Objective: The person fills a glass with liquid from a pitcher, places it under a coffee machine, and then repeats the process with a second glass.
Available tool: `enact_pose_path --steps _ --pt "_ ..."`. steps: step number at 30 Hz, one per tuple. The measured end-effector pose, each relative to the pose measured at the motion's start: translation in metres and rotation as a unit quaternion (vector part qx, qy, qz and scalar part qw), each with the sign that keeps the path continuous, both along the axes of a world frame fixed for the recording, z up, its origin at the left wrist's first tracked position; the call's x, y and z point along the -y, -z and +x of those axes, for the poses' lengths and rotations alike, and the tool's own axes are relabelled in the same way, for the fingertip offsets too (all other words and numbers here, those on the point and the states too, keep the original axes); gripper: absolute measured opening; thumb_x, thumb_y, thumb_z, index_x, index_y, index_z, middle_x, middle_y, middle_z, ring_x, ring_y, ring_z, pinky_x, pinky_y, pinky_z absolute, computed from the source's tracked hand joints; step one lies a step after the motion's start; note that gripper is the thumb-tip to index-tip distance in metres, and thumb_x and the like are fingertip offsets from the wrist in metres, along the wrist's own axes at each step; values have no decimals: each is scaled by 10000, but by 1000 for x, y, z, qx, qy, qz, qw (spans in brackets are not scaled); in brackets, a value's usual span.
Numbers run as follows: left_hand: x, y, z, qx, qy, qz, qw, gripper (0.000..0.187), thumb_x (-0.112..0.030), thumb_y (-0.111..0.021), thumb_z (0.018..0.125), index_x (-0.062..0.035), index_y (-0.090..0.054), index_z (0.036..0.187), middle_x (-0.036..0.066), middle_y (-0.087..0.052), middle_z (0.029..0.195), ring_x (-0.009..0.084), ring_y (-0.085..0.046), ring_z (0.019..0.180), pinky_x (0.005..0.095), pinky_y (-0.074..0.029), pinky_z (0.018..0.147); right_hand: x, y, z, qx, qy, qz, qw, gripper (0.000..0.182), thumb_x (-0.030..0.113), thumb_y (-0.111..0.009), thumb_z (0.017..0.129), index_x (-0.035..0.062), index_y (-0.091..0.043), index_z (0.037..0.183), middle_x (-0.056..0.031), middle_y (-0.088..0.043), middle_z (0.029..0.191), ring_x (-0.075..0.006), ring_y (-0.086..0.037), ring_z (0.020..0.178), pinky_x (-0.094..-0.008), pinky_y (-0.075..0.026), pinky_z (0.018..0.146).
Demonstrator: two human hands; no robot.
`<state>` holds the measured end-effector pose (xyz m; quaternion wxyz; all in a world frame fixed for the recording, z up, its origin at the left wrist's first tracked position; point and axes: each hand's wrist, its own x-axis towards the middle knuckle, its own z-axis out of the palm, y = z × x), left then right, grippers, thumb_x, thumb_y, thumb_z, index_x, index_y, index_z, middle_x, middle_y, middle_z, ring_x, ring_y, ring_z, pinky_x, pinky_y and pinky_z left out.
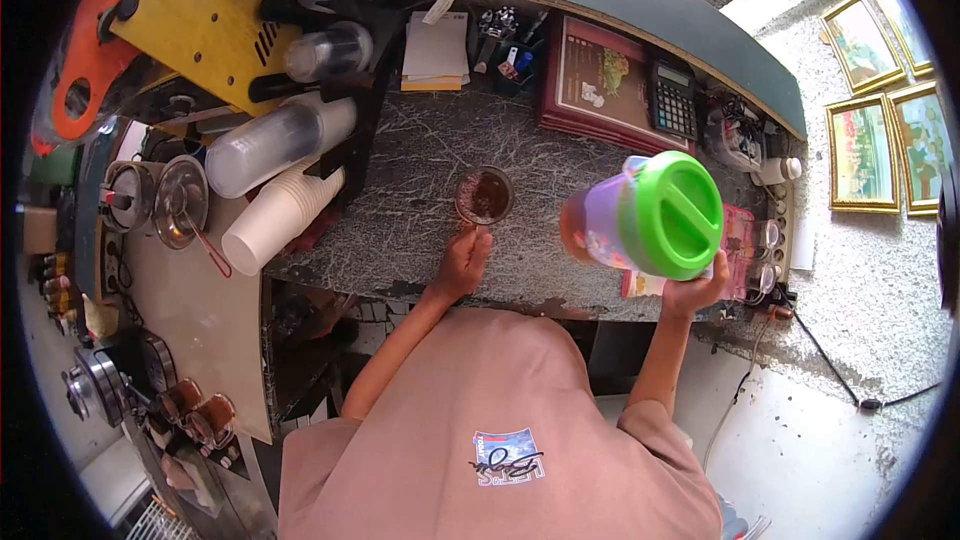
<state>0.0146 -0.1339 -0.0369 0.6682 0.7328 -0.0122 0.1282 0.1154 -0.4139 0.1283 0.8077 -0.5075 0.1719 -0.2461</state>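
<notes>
A clear cup [485, 196] of dark drink stands on the grey marble counter [420, 150]. My left hand [463, 262] rests against the cup's near side, fingers around its base. My right hand [694, 285] holds up a large jug [645, 216] with a purple body and a round green lid. The jug is tilted on its side above the counter, right of the cup, with its lid facing me. A brownish liquid shows at the jug's left end.
Stacks of white and clear cups [280, 210] lie in a holder at the left. A yellow machine [190, 10] stands behind them. A calculator [673, 100], menu books [600, 80] and notepads [437, 50] line the counter's back. Metal strainers [180, 200] sit far left.
</notes>
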Motion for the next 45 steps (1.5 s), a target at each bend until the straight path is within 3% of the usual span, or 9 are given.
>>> enact_pose_path --steps 9,22,25,28,30,31,34,37,45 --pt "3 10 3 26 -16 -7 999 244 -174 -489 1049 -6 -537 880 104 -484 715 221 -505 627 367 -406 597 73 41 -1 48 17 -82 995 384 427 -484 980 133 -435 738 62 -220 566 -69 -167 454 -278 -115 466" --pt "0 7 2 7 -9 2 1000 289 -191 -481 1059 -17 -512 830 68 -443 672 179 -455 599 353 -383 575 107 75 7 47 79 -112 990 388 410 -452 1008 99 -481 778 41 -275 570 -68 -239 491 -265 -166 476" --pt "1 0 1 -7 -4 -6 1000 310 -206 -472 1064 -19 -510 819 63 -455 677 180 -453 603 352 -386 577 100 68 3 -6 108 -157 982 461 461 -456 1025 43 -521 843 -26 -421 682 -126 -416 606 -291 -335 572" --pt "4 -8 0 -4 -34 18 999 323 -221 -471 1069 -9 -541 836 73 -495 681 189 -501 618 356 -414 593 76 50 -4 -31 266 -387 882 476 456 -497 1027 -15 -543 977 -115 -516 912 -227 -519 856 -386 -421 819" --pt "7 -17 -1 -30 -55 2 998 324 -230 -478 1070 4 -581 872 86 -528 681 205 -561 645 367 -449 621 61 39 -17 5 405 -560 722 420 369 -566 1013 -41 -524 1090 -167 -507 1086 -310 -505 1017 -461 -370 978" --pt "8 -20 0 -31 -58 6 998 324 -230 -478 1070 4 -581 872 86 -528 681 205 -561 645 367 -449 621 49 31 -24 68 376 -657 650 307 215 -648 959 -24 -523 1107 -139 -526 1031 -305 -528 976 -456 -407 949" --pt "7 -33 -3 -49 -58 10 997 331 -235 -488 1068 16 -605 887 109 -573 748 242 -604 695 386 -472 655 -20 39 -18 152 38 -573 805 223 51 -695 882 20 -570 1064 -110 -571 1012 -267 -569 977 -413 -464 916" --pt "7 -43 -4 -41 -80 106 990 313 -228 -483 1068 16 -602 911 123 -578 854 279 -599 771 396 -474 713 -92 75 -1 58 -345 -478 806 486 66 -774 772 34 -594 1222 -145 -614 1193 -312 -594 1158 -401 -470 1008" --pt "-1 -38 -2 -60 -99 112 987 309 -214 -381 1094 13 -569 1002 98 -530 922 223 -536 844 367 -435 786 -160 136 11 44 -524 -382 760 755 101 -808 751 31 -496 1435 -219 -595 1372 -373 -578 1278 -431 -482 1052"
